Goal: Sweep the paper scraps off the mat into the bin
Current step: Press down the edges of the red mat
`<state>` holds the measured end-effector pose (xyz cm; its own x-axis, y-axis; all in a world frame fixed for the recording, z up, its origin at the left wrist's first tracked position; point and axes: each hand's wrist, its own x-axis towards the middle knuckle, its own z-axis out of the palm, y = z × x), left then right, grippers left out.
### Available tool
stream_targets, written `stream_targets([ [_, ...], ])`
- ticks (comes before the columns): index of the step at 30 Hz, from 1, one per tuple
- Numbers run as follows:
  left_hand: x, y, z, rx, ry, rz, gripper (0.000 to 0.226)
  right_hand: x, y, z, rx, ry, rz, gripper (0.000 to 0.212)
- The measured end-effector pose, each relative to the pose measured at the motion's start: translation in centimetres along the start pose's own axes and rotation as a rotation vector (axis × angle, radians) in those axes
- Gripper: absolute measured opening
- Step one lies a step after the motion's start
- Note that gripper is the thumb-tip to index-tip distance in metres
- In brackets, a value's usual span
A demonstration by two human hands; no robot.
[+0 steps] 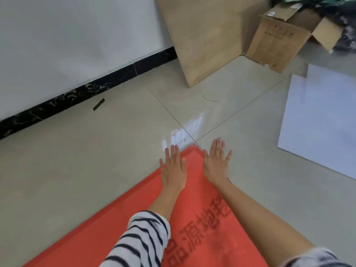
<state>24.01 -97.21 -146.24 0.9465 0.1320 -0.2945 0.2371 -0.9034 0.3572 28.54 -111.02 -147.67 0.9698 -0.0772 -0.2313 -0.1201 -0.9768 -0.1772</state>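
Both hands lying flat, fingers spread, gripping nothing: L hand (173,167) & R hand (216,160) reaching over far corner of mat (107,237). Scraps not showing; no bin in view. Risk: palms pushing bits onto floor (96,160), w/ nothing catching them.

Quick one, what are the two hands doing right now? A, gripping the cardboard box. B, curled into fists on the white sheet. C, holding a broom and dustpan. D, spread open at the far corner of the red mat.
D: the left hand and right hand have straight, spread fingers and hold nothing, at the far corner of the red mat.
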Motion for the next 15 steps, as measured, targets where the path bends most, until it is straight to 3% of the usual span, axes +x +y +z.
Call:
stream_targets([
  [3,4.5,0.2,3.2,0.001,0.055,-0.039,0.089,3.4,-1.5,4.0,0.066,-0.016,-0.018,0.065],
  [7,6.6,-0.3,6.8,0.088,0.163,-0.046,0.058,4.0,-1.2,8.1,-0.024,0.081,-0.108,0.066],
  [13,7.6,0.2,7.9,0.23,0.194,0.001,0.061,5.1,-1.4,8.2,-0.124,0.149,-0.224,0.066],
  [15,7.7,0.1,7.9,0.258,0.175,-0.014,0.064,5.2,-1.5,7.7,-0.119,0.094,-0.23,0.072],
])
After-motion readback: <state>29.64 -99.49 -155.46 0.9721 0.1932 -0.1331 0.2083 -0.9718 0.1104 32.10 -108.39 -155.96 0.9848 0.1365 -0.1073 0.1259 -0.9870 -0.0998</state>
